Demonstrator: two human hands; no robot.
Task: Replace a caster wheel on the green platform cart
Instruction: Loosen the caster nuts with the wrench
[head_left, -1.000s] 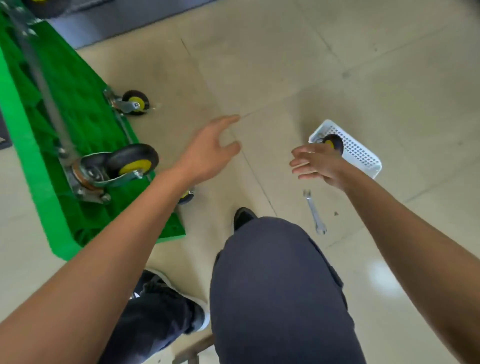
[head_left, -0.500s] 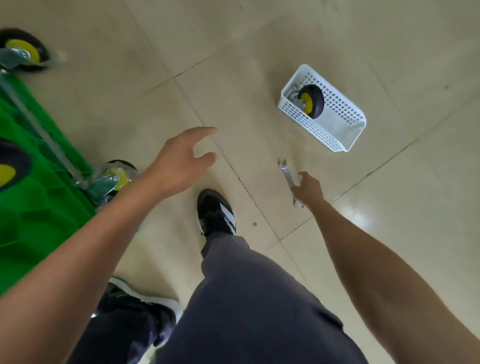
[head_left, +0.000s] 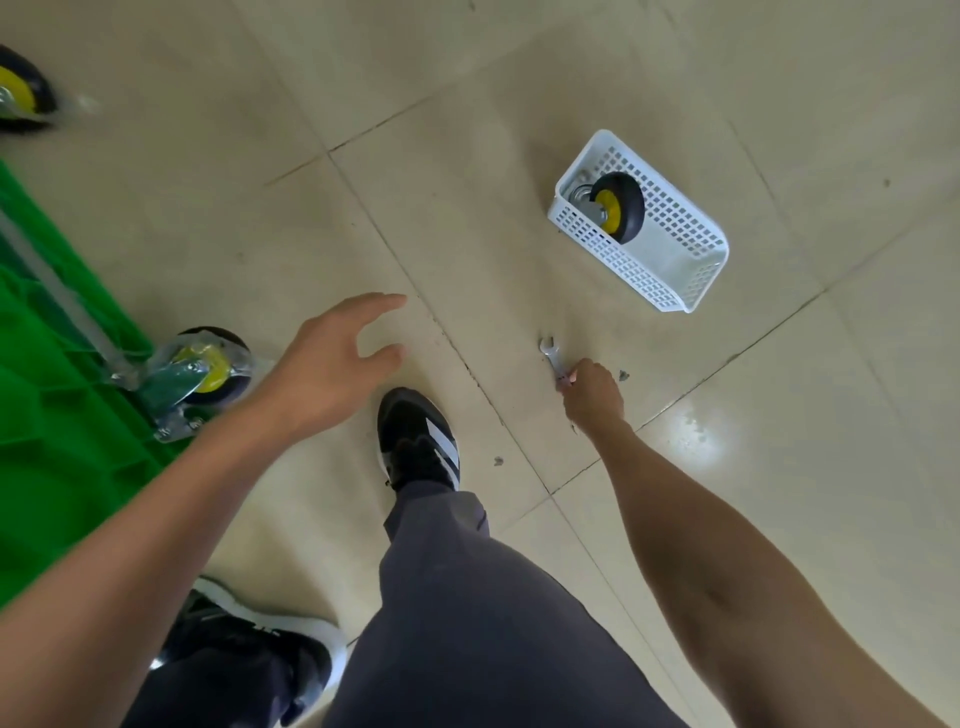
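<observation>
Step in hand, as I read it: picking the wrench (head_left: 551, 357) off the floor (head_left: 519, 78). Right hand (head_left: 592, 392) is down on it, fingers curled round the shank, open jaw end poking out toward 11 o'clock of the hand. Wrench looks flat on the tile or barely off it, can't tell which.

To do it well: tip one end up first, get fingers fully under, grip mid-shank so it doesn't swing.

Left hand (head_left: 337, 364) hangs above the floor, fingers spread and relaxed, holding nothing, palm down, pointing to 1 o'clock. Probably just balance.

Right arm is stretched long from lower right, wrist bent down.

Green cart (head_left: 57, 415) lies flipped at 9 o'clock of the view, one mounted wheel (head_left: 210, 366) near the left forearm, another (head_left: 21, 93) at the top-left edge. Spare wheel (head_left: 618, 208) sits in the white basket (head_left: 675, 270) at 1 o'clock of the wrench, well apart from both hands.
</observation>
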